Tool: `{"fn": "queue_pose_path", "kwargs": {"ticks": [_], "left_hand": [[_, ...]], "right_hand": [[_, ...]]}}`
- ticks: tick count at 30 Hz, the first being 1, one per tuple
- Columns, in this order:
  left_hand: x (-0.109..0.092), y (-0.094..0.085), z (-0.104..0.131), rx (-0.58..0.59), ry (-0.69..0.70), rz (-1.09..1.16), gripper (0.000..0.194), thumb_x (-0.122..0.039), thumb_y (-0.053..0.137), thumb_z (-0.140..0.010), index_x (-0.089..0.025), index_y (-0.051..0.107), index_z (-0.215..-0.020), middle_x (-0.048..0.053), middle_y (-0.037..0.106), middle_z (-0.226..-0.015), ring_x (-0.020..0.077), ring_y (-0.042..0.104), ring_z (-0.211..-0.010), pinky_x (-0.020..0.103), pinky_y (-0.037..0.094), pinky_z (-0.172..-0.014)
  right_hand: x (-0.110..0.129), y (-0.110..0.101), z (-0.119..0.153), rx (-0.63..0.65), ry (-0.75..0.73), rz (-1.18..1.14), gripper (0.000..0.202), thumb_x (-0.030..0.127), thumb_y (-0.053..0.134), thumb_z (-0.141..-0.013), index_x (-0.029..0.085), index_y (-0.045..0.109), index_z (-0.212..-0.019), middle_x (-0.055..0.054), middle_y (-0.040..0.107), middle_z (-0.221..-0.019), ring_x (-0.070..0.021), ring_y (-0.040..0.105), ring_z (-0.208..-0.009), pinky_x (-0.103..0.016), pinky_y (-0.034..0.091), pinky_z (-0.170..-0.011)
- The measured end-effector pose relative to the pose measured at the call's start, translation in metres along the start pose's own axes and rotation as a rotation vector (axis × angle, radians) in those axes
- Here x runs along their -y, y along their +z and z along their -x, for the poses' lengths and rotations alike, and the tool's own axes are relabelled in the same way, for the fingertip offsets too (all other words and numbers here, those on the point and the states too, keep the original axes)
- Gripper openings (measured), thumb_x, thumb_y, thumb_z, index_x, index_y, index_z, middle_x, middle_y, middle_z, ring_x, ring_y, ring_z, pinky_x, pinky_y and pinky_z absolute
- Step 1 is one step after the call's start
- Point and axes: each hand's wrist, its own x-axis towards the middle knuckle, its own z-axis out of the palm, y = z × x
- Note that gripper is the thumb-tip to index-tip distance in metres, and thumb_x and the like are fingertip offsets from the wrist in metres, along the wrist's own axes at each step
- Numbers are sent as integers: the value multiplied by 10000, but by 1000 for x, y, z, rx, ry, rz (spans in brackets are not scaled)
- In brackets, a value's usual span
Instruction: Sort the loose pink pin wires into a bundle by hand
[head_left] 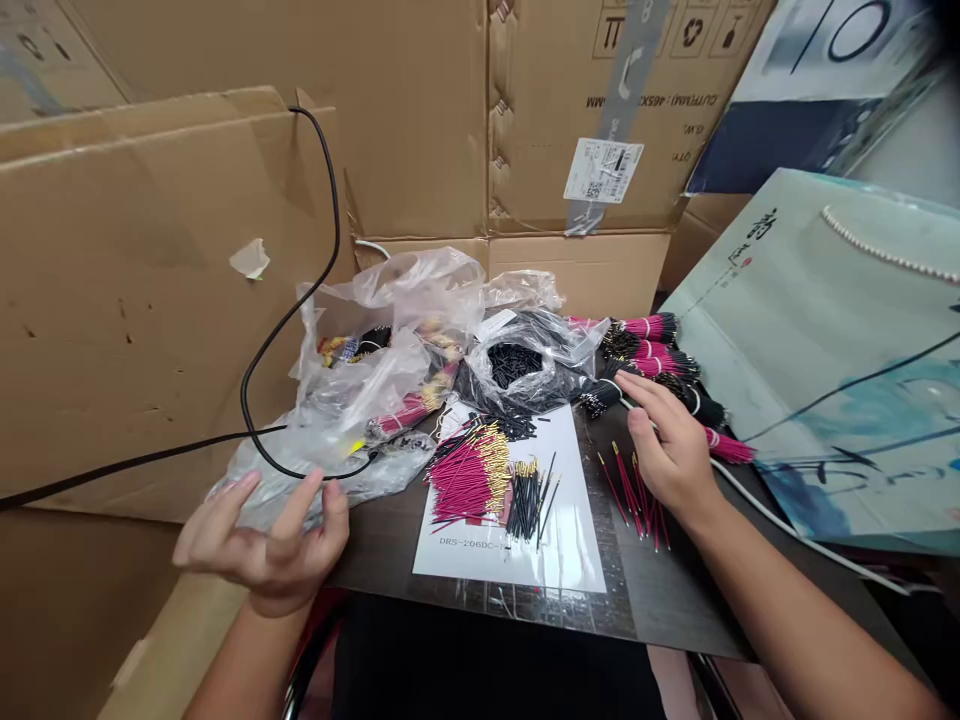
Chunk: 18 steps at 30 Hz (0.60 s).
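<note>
My left hand (270, 545) is raised palm up at the table's left front, fingers spread and nothing in it. My right hand (671, 450) hovers with fingers extended over the right part of the table, beside a bundle of black wires (600, 397) and above loose red wires (634, 490). Between my hands a white sheet (517, 568) bears a pile of red wires with gold ends (461, 478) and a smaller group of black wires (526, 505). Behind them, an open plastic bag (562, 365) holds short black tubes (514, 362).
Clear plastic bags (360, 385) with wire bundles lie at the left rear. More red bundles (656, 328) are at the right rear. A black cable (262, 355) loops down by a cardboard box (135, 300). A pale paper bag (840, 370) stands right.
</note>
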Motion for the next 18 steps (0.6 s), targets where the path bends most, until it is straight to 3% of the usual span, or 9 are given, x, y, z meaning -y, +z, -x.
{"fn": "queue_pose_path", "kwargs": {"ticks": [2,5,7,11,15,18], "left_hand": [[-8,-8,6,64,-81,-11,394,-260,804,-765,-276,584,-1092,169,578,-1195,376,585,-1101,516,535,-811],[-17,-6,4,336,-138,93,147,-252,701,-879,-243,588,-973,57,666,-819,258,642,-783,422,477,-764],[-20,-2,-2,467,-132,141,65,-275,647,-933,-226,614,-961,41,694,-756,236,638,-715,402,434,-763],[-14,6,-14,552,-251,9,215,-397,585,-974,-211,590,-866,65,709,-775,239,617,-695,416,385,-813],[-2,9,-16,647,-327,-145,309,-403,490,-1009,-222,545,-764,47,653,-660,224,543,-598,400,335,-742],[-10,8,-15,582,-258,-95,258,-361,512,-1005,-224,565,-794,45,648,-677,232,572,-638,389,354,-739]], "right_hand": [[0,0,0,-2,-2,3,393,305,510,-1032,277,619,-1409,-94,630,-1425,-280,589,-1320,-558,442,-1146],[2,0,-1,-9,-13,14,388,292,547,-1014,269,631,-1393,-100,637,-1413,-280,603,-1299,-553,455,-1131],[2,-1,-1,-8,-15,26,378,290,561,-1007,265,642,-1376,-103,641,-1404,-281,610,-1287,-553,461,-1122],[1,-2,-2,11,-13,55,356,296,569,-1001,264,658,-1344,-102,663,-1366,-284,627,-1252,-549,478,-1096],[-1,-1,-2,50,-37,104,329,291,583,-991,247,677,-1303,-103,690,-1308,-284,640,-1212,-538,488,-1073],[-2,1,-2,81,-39,134,305,295,585,-987,239,689,-1269,-105,700,-1273,-289,647,-1184,-540,497,-1050]]}}
